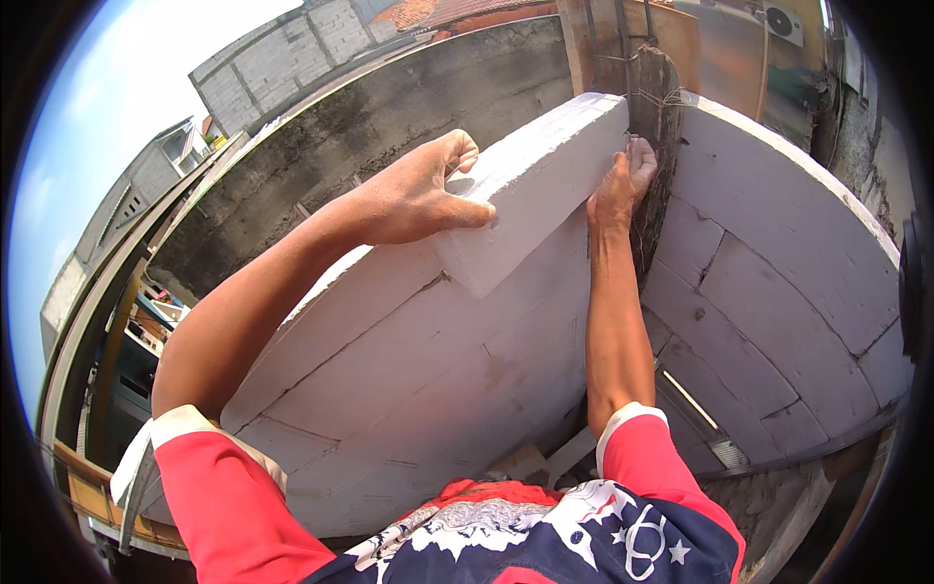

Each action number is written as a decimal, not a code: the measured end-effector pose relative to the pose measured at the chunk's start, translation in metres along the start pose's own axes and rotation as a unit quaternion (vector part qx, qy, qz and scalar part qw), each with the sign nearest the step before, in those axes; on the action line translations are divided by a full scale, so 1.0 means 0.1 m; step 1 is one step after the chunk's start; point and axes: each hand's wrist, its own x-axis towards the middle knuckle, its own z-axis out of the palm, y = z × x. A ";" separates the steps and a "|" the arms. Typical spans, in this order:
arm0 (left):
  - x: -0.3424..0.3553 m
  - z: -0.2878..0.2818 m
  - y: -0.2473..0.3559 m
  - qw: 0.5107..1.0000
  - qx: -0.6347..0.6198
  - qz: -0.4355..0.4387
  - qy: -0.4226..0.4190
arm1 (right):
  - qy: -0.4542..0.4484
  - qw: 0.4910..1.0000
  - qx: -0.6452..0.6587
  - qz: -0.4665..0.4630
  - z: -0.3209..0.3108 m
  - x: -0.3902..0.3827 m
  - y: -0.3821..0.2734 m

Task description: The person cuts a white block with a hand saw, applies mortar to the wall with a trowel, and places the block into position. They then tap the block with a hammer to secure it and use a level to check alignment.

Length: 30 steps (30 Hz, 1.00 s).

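A white lightweight concrete block (536, 192) sits on the top course of the white block wall (409, 380), against a weathered post (654, 146) at its right end. My left hand (438, 195) grips the block's left end, thumb on the near face and fingers curled at the top. My right hand (623, 190) is closed around the block's right end beside the post, its fingers partly hidden. Thin wires (671, 97) are wound on the post above that hand.
A second white block wall (769, 253) runs off to the right. Behind stand a stained concrete wall (321, 165), grey block buildings (263, 68), tiled roofs and an outdoor air-conditioner unit (781, 23). A narrow slot (686, 399) shows low on the right.
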 end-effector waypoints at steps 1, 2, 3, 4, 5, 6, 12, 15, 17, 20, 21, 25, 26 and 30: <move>-0.02 0.00 -0.01 1.000 0.003 -0.007 0.002 | -0.004 1.000 -0.008 -0.001 0.00 -0.01 -0.03; -0.01 0.02 0.00 1.000 0.021 0.012 0.020 | -0.009 1.000 -0.017 -0.002 0.03 -0.04 -0.03; -0.02 0.02 0.01 0.999 0.021 0.017 0.021 | -0.003 0.999 -0.034 -0.001 0.07 -0.12 -0.04; -0.03 0.02 0.01 0.999 0.021 0.023 0.023 | 0.002 0.999 -0.052 -0.001 0.10 -0.21 -0.05; -0.06 0.02 0.00 0.999 0.020 0.030 0.024 | 0.007 0.997 -0.071 -0.001 0.11 -0.29 -0.05; -0.01 0.04 0.00 0.999 0.014 0.043 0.028 | -0.005 0.992 -0.121 -0.027 -0.03 -0.28 0.10; -0.03 0.01 0.00 0.999 0.016 0.032 0.023 | 0.031 0.985 -0.044 0.164 0.35 -1.02 -0.24; -0.03 0.02 -0.02 0.999 -0.019 0.045 0.018 | 0.010 0.990 -0.037 0.135 0.33 -0.97 -0.16; -0.05 -0.01 0.00 0.999 -0.038 0.031 0.006 | 0.000 0.992 -0.009 0.129 0.35 -1.00 -0.22; -0.03 -0.03 -0.03 0.998 -0.063 0.017 0.002 | 0.006 0.994 -0.050 0.095 0.36 -0.97 -0.17; -0.01 -0.02 -0.07 0.998 -0.060 0.018 0.004 | 0.008 0.994 -0.057 0.096 0.38 -0.98 -0.19; 0.01 -0.02 -0.11 0.999 -0.023 0.020 0.010 | 0.006 0.980 -0.191 0.047 0.29 -0.99 -0.13; 0.02 -0.08 -0.10 0.999 -0.046 0.027 -0.011 | 0.002 0.972 -0.232 0.024 0.31 -0.94 -0.09; 0.03 -0.06 -0.20 0.997 -0.071 0.006 -0.021 | -0.012 0.927 -0.369 0.069 0.41 -1.08 -0.27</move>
